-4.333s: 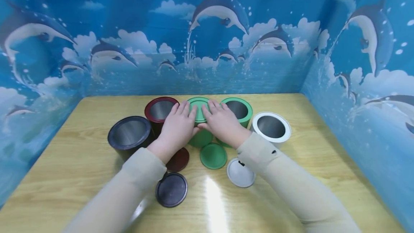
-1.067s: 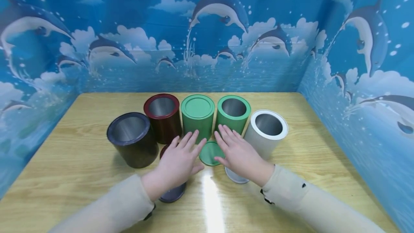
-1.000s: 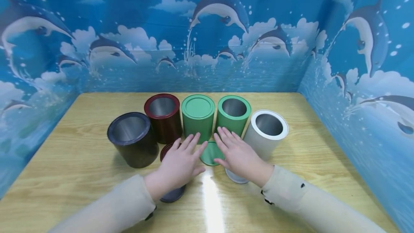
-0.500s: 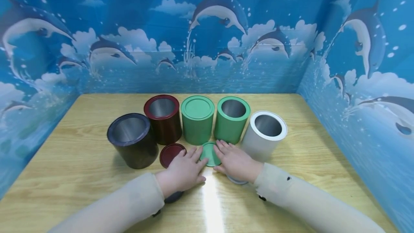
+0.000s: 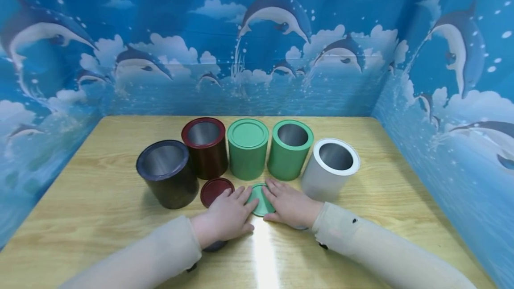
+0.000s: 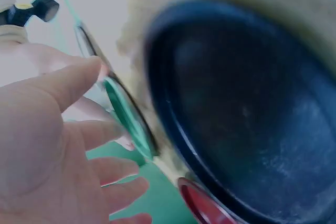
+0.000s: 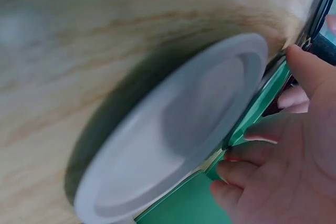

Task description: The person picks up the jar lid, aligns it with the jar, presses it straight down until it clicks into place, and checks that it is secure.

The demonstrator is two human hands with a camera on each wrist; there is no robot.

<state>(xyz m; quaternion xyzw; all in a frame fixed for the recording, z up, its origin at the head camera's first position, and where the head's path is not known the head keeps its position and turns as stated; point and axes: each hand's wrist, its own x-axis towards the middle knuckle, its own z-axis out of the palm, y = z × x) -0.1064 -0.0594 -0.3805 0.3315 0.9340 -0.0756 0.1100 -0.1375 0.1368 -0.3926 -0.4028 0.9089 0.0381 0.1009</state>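
A round green lid (image 5: 262, 200) lies on the table between my two hands. My left hand (image 5: 228, 216) has its fingertips at the lid's left rim, fingers extended and thumb apart. On the other side, my right hand (image 5: 290, 204) touches the rim with extended fingers. Behind them stand a green can (image 5: 248, 162) capped with a green lid, and an uncapped green can (image 5: 287, 164). A dark red lid (image 5: 216, 191) sits just beyond the left hand. Beneath the left hand is a black lid (image 6: 247, 108), mostly hidden in the head view; a white lid (image 7: 178, 129) is under the right.
An uncapped dark red can (image 5: 210, 162) and a black can (image 5: 174, 188) stand at the left. A white can (image 5: 321, 184) stands at the right, also uncapped. A dolphin-print curtain (image 5: 180, 88) walls the wooden table (image 5: 100, 208) at the back and sides.
Both hands have left the capped green can and come down to the loose green lid. In the last half second that lid has slid slightly towards me. The cans stay put.
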